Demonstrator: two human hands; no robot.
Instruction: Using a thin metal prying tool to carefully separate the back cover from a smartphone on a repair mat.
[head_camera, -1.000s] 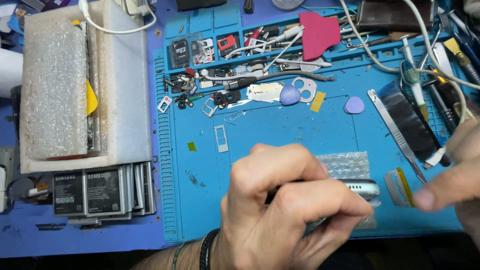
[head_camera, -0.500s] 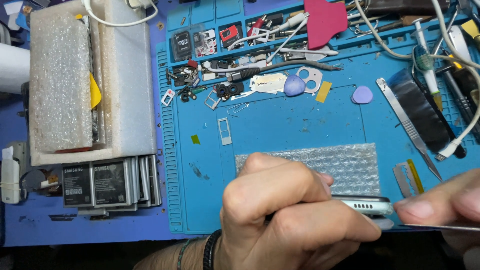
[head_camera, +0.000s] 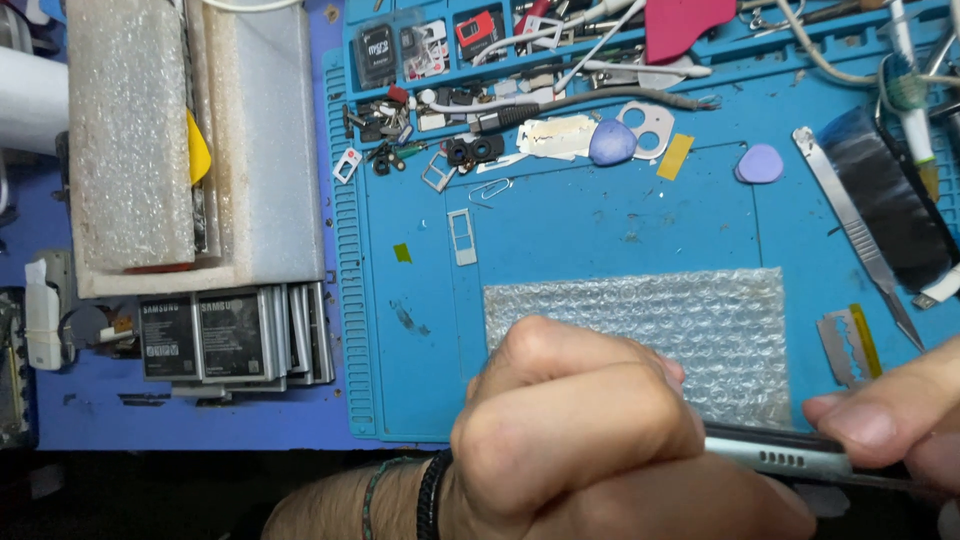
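Left hand fisted round silver phone, right hand fingers pinching its end — bubble wrap now fully uncovered, hands nearer the tabletop's edge.

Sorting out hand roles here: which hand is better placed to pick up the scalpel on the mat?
Probably the right hand: it pinches the phone end just below the scalpel. The left hand is fisted around the phone, farther away.

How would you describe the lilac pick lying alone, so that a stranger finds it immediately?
Start at the blue work mat. Near its upper right lies a metal scalpel; just left of its upper end is the lilac pick. Unlike the darker pick, it lies alone on bare mat.
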